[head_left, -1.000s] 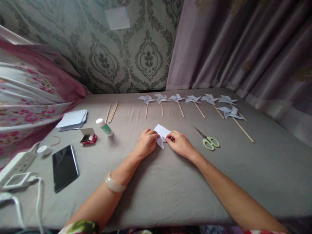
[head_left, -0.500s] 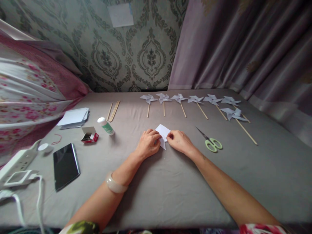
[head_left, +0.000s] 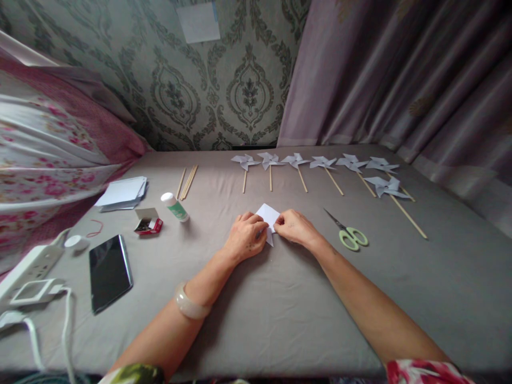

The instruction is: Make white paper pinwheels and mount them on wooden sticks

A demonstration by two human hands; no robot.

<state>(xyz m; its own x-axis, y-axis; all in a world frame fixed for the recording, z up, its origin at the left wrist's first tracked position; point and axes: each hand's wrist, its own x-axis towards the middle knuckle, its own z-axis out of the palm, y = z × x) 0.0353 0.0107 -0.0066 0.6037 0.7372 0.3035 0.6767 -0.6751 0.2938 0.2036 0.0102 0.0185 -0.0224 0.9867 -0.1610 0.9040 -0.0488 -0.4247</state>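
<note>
A small white piece of paper [head_left: 267, 213], partly folded, lies at the middle of the table between my hands. My left hand [head_left: 247, 234] grips its left side with bent fingers, and the wrist wears a pale bangle [head_left: 189, 303]. On the right edge of the paper, the thumb and fingertips of my right hand [head_left: 295, 226] are pinched together. One pointed corner sticks out below the left fingers. My fingers hide part of the paper's folds. To the right of my right hand lie scissors [head_left: 351, 234] with light green handles.
Several white paper pinwheels on sticks [head_left: 295, 161] line the back right. Loose wooden sticks [head_left: 189, 182], a glue stick [head_left: 175, 207], a small red box [head_left: 149, 226], a paper stack [head_left: 122, 192], a phone [head_left: 110, 274] and a power strip [head_left: 30, 274] occupy the left.
My left fingers have shifted slightly over the paper, covering more of its lower corner. My right hand keeps its pinch at the right edge. The view has shifted slightly.
</note>
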